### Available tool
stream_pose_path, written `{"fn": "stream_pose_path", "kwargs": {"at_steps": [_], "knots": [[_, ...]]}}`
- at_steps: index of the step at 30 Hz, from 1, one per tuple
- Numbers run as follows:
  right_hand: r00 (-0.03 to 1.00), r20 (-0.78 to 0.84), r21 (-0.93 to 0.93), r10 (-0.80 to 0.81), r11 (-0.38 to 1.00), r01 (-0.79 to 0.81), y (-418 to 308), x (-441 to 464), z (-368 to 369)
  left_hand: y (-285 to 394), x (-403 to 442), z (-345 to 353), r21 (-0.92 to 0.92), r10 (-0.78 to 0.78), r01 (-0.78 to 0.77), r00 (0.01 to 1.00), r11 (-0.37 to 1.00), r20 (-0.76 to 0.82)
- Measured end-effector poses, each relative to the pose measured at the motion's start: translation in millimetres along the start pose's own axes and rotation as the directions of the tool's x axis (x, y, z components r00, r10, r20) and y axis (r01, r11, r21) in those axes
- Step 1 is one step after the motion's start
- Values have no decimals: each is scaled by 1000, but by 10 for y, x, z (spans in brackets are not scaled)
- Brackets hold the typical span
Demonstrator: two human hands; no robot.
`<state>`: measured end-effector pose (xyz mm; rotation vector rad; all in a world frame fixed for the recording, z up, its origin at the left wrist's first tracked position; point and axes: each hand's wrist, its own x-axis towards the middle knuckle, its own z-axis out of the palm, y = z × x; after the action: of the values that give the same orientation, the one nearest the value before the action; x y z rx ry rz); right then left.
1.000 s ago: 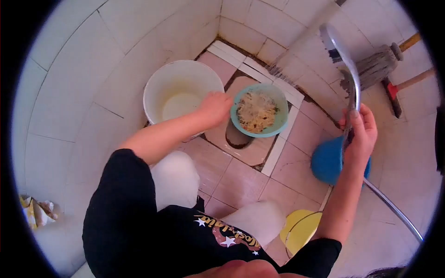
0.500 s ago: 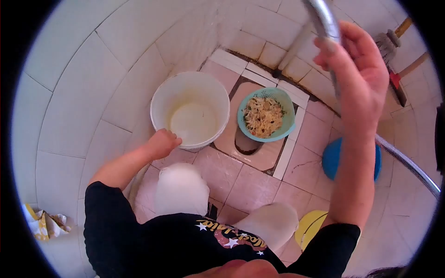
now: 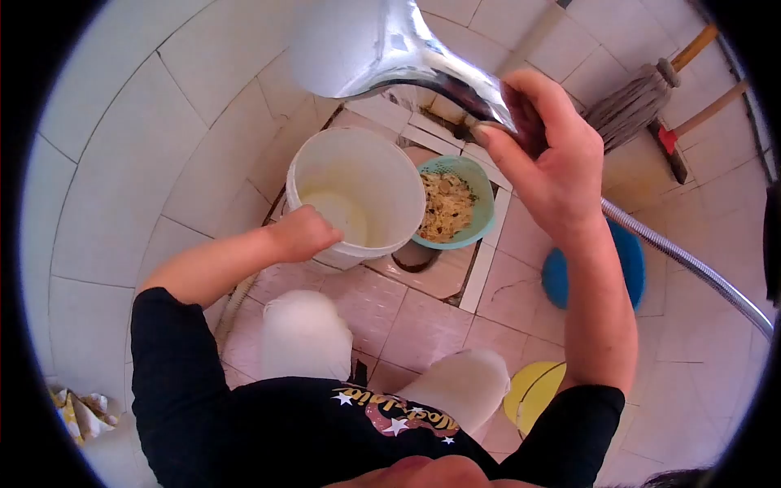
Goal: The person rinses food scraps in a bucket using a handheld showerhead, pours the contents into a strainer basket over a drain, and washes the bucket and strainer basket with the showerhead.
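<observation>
My left hand [image 3: 307, 234] is closed over the near rim of a white bucket [image 3: 386, 175], which looks slightly tilted. A little cloudy residue or liquid shows at its bottom. In my right hand [image 3: 561, 150] is the handle of a chrome shower head [image 3: 407, 57], raised above the bucket. Its spray face is turned away from view. To the right of the bucket, a light-blue colander [image 3: 486, 213] holds pale shredded food [image 3: 446, 207] with dark bits. The colander sits over the squat toilet [image 3: 439, 281], partly covering its opening.
The metal shower hose [image 3: 691, 264] runs off to the right. A blue basin [image 3: 622, 260] and a yellow container [image 3: 533, 394] stand on the pink tiles. A mop [image 3: 634, 102] and a red-and-black tool [image 3: 669, 142] lean at the back right. Crumpled patterned material [image 3: 83, 415] lies at left.
My right hand has swung left, bringing the shower head over the bucket. The bucket, still gripped by my left hand, has tilted and now overlaps the colander's edge. The view has shifted slightly.
</observation>
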<state>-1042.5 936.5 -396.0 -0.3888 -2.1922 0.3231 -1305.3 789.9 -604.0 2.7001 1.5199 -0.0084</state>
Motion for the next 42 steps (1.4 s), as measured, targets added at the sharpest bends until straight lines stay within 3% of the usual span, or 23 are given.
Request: {"fn": "stream_pose_path", "kwargs": {"at_steps": [3,6,8,9,11,12,14,15,17,21,23,24,26,27,29,33,35,38,42], "knots": [[994,17,-13,108,994,-108,36,-53,-26,38,159,-69,-82,-8,18,992,996,125],[971,43,14,234,972,-235,108,-143,-75,-19,301,-86,-129,32,-22,996,991,78],[948,37,107,316,942,-318,173,-213,-72,-101,439,-76,-100,41,-49,996,994,-82],[946,44,113,321,939,-324,184,-229,-77,-146,515,-105,-107,37,-45,997,993,-74],[896,60,276,440,855,-439,188,-242,-99,-252,703,-199,-182,-109,112,994,977,23],[907,26,296,421,863,-410,208,-242,-87,-301,798,-190,-181,-107,110,994,977,23],[902,13,337,431,848,-410,197,-252,-88,-389,1011,-121,-343,-231,174,964,923,-132],[899,7,381,437,831,-407,188,-246,-84,-426,1113,-138,-338,-224,167,965,926,-137],[895,-15,402,446,822,-403,169,-261,-66,-491,1270,-176,-408,-427,335,891,850,-157],[868,-42,443,495,788,-428,93,-290,-16,-599,1277,-308,-467,-529,394,824,791,-201],[872,-55,488,487,775,-402,103,-326,0,-717,1265,-412,-662,-657,495,754,564,3],[871,-47,492,490,770,-407,101,-351,0,-749,1242,-407,-655,-659,496,752,570,-3],[873,-43,501,485,767,-401,93,-405,0,-803,1184,-376,-821,-722,386,690,420,-45],[879,-40,478,474,782,-400,90,-446,9,-768,1131,-418,-817,-725,386,687,429,-56],[886,-52,460,462,798,-389,79,-445,1,-622,1021,-596,-917,-745,303,666,260,9],[868,-102,520,485,770,-369,229,-374,-136,-596,983,-678,-923,-700,221,711,314,-68],[840,-112,503,532,759,-413,350,-318,-272,-558,998,-738,-799,-687,312,708,514,-165],[795,-131,554,593,709,-437,595,-269,-453,-404,1012,-966,-691,-590,287,769,663,-246],[744,-137,535,654,681,-500,927,-303,-633,-326,1025,-1095,-663,-557,324,813,674,-169]]}}
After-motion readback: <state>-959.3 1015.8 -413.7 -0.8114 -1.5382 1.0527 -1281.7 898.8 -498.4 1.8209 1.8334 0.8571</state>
